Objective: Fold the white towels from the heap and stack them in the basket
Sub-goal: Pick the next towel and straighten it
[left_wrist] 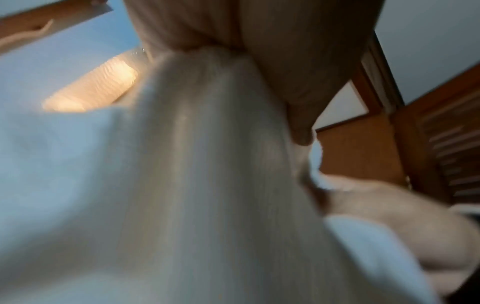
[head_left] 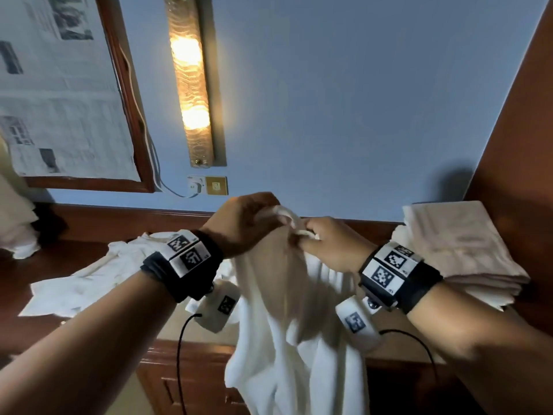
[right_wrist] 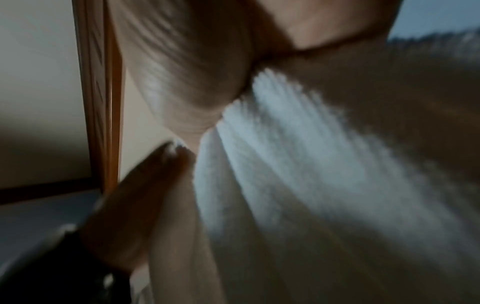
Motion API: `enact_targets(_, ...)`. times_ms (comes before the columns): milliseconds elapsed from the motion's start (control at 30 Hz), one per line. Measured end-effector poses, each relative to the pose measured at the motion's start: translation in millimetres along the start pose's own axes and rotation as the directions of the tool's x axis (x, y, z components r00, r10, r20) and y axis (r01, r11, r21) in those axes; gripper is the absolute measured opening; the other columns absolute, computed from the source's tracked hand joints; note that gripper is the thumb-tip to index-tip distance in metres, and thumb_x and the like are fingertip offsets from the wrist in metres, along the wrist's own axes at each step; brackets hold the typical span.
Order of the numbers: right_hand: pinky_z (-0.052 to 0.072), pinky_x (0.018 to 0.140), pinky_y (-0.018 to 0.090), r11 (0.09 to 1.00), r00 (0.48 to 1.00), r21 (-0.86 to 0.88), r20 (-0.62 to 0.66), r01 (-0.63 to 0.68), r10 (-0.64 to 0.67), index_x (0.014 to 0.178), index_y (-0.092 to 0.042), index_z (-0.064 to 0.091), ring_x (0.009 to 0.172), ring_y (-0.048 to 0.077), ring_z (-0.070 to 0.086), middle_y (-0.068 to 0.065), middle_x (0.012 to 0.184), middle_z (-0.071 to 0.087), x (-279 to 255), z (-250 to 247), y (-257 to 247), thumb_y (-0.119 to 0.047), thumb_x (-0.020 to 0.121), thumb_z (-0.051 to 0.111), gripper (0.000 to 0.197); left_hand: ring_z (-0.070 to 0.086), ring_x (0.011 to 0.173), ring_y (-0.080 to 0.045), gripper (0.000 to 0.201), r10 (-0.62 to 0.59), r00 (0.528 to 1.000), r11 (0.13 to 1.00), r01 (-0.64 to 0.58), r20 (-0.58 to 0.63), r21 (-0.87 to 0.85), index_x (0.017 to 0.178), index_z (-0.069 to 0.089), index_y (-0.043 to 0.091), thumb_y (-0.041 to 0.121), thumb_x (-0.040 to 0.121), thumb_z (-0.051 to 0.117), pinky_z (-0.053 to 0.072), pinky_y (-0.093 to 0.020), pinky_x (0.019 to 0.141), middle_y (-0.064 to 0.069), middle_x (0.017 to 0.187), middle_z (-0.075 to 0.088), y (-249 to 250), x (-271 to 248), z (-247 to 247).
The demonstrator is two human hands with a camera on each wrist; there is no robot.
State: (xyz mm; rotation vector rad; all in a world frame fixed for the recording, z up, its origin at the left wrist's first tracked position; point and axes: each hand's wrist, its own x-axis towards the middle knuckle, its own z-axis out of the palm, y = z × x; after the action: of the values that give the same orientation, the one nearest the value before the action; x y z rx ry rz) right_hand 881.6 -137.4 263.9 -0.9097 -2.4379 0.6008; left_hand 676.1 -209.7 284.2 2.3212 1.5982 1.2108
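The left hand [head_left: 245, 224] and the right hand [head_left: 326, 244] meet close together in front of the blue wall [head_left: 344, 100], below and to the right of the lit wall lamp [head_left: 191, 82]. Both pinch the top edge of 1 white towel [head_left: 296, 319], fingers curled round a bunched hem, and the cloth hangs down from them in long folds past the wooden counter [head_left: 89, 223]. Both wrist views are blurred and show the towel gathered under each hand's fingers.

On the counter, left of the held towel, lies a loose heap of white towels [head_left: 89, 283]. Right of it sits a stack of folded towels [head_left: 460, 250], against the brown wood panel [head_left: 520, 145]. Whether that stack is in a basket cannot be told.
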Motion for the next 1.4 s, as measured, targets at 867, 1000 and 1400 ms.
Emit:
enact_targets(867, 0.035, 0.058, 0.021, 0.939, 0.905, 0.146, -0.257, -0.312, 0.34, 0.103, -0.022, 0.057, 0.069, 0.007, 0.052, -0.012, 0.079, 0.052, 3.7, -30.9, 49.8, -0.041, 0.091, 0.067, 0.025, 0.064, 0.072, -0.015, 0.031, -0.415, 0.907, 0.841, 0.355, -0.066, -0.408, 0.092, 0.071, 0.004, 0.03, 0.1, 0.058, 0.051, -0.028, 0.069, -0.019, 0.087, 0.073, -52.6, -18.4, 8.9)
enact_targets(1000, 0.038, 0.066, 0.024, 0.878, 0.845, 0.218, -0.249, -0.427, 0.473, 0.113, -0.022, 0.054, 0.09, 0.011, 0.055, -0.007, 0.1, 0.056, 2.9, -29.2, 50.7, -0.028, 0.095, 0.057, 0.019, 0.059, 0.064, -0.018, 0.029, -0.403, 0.913, 0.814, 0.329, -0.058, -0.479, 0.093, 0.071, 0.005, 0.031, 0.098, 0.06, 0.048, -0.032, 0.06, -0.02, 0.075, 0.067, -30.5, -11.8, 18.6)
enact_targets(1400, 0.044, 0.078, 0.027, 0.898, 0.883, 0.215, -0.199, -0.384, 0.425, 0.101, -0.024, 0.068, 0.098, 0.009, 0.058, -0.011, 0.1, 0.064, -24.8, -14.6, 56.2, -0.035, 0.096, 0.062, 0.013, 0.057, 0.055, -0.012, 0.025, -0.276, 0.961, 0.908, 0.255, -0.016, -0.332, 0.078, 0.07, 0.01, 0.025, 0.097, 0.062, 0.047, -0.026, 0.049, -0.003, 0.064, 0.065, -1.5, -12.2, 46.2)
